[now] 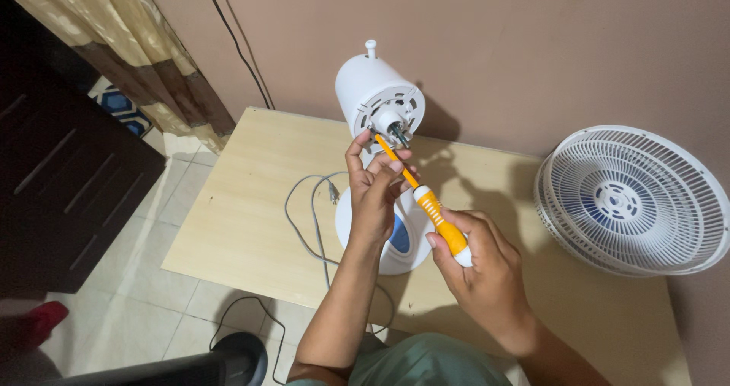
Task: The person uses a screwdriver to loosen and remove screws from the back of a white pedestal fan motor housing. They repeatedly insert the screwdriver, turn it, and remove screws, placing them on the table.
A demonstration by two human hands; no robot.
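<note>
A white fan motor housing stands on its round base on a pale wooden table. Its front face with the bare shaft points toward me. My right hand grips the orange and white handle of a screwdriver. The orange shaft runs up and left, and its tip sits at the motor's front face. My left hand pinches the shaft near the tip, in front of the fan's neck.
White fan grilles and blue blades are stacked at the table's right, against the pink wall. The grey power cord loops over the table's left half. A curtain hangs at upper left, beside a dark cabinet.
</note>
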